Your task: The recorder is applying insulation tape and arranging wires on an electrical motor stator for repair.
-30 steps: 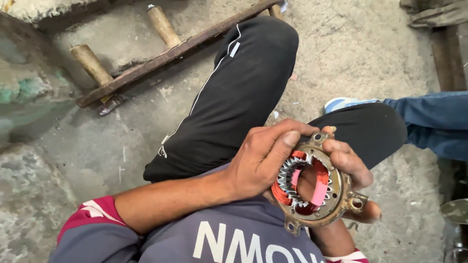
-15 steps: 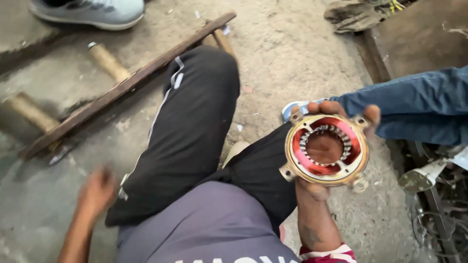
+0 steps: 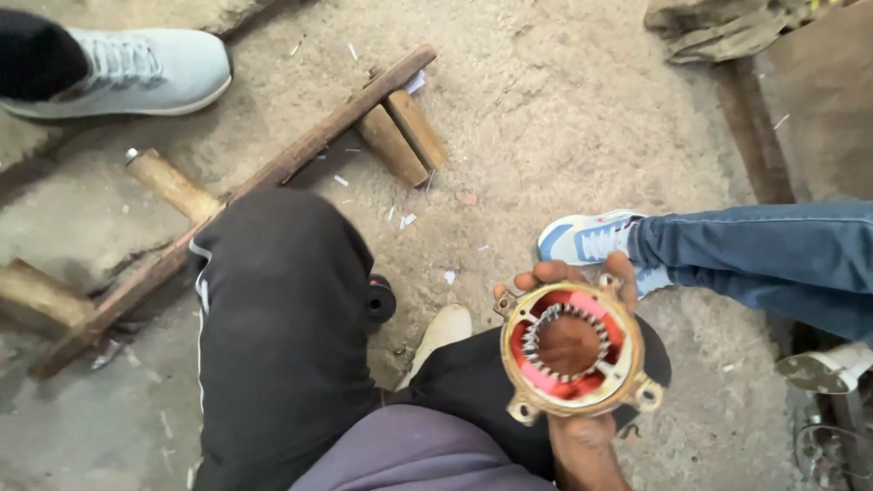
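My right hand (image 3: 582,436) holds up a round motor stator (image 3: 571,349), a brass-coloured ring with red copper windings and metal teeth around its open centre. My fingertips curl over its top edge and my palm shows through the hole. It hangs above my right knee in black trousers (image 3: 273,309). My left hand is out of view.
A wooden ladder-like frame (image 3: 273,173) lies on the dusty concrete floor ahead. Another person's leg in blue jeans (image 3: 764,255) and a blue-white shoe (image 3: 591,238) lie at right. A grey sneaker (image 3: 145,68) stands at top left. A small black round part (image 3: 380,298) rests by my knee.
My left hand let go of the stator, swung down to the left, and has now left the view. My right hand alone keeps the stator, and the view tilted forward.
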